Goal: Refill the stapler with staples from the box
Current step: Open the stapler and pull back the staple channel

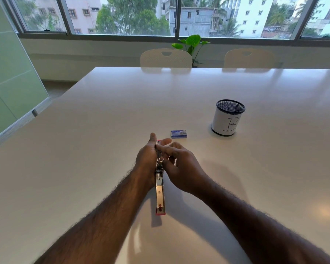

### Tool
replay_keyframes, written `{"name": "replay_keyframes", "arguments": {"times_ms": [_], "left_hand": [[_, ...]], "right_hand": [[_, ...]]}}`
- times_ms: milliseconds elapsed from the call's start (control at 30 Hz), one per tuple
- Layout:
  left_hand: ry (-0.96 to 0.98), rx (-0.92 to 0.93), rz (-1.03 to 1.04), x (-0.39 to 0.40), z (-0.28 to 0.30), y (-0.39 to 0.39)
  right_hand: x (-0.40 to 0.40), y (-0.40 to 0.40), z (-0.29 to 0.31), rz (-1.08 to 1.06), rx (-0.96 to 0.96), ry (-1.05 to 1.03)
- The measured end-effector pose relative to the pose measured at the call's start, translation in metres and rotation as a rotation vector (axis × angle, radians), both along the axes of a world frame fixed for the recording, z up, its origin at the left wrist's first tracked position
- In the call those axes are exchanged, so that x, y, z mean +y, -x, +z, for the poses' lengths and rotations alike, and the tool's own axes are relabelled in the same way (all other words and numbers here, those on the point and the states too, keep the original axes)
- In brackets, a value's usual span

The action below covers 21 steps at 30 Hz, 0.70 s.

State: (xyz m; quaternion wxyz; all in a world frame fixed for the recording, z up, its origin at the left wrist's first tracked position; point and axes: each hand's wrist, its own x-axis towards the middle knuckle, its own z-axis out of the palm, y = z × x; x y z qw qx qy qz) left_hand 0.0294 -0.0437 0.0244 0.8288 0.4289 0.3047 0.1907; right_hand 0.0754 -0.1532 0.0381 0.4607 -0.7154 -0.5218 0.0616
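Observation:
A metal stapler (159,189) with red ends is swung fully open into one long strip, running toward me above the white table (84,149). My left hand (146,159) grips its far half from the left. My right hand (179,164) touches the same part from the right, fingertips on the metal channel. Whether staples sit between those fingers is hidden. The small blue staple box (178,134) lies flat on the table just beyond and right of my hands, and it looks closed.
A black mesh pen cup (228,118) wrapped in white paper marked "B" stands to the right of the box. Two white chairs (166,58) are tucked in at the far edge. A glass partition (11,82) borders the left side.

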Motion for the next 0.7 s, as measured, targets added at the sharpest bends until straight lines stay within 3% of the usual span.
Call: {"name": "replay_keyframes", "arguments": {"times_ms": [333,400,600,700], "left_hand": [[-0.040,0.035,-0.040,0.006,-0.002,0.000],[0.007,0.011,0.027,0.008,-0.004,-0.002],[-0.041,-0.002,0.095,0.011,-0.009,-0.003],[-0.187,0.072,0.116,0.004,0.003,0.002]], "right_hand": [[-0.001,0.007,-0.011,-0.120,0.062,-0.046],[0.000,0.007,-0.013,-0.155,0.224,-0.051],[0.000,0.002,-0.013,-0.081,0.959,-0.003],[-0.001,0.001,-0.009,-0.042,1.284,-0.053]]}}
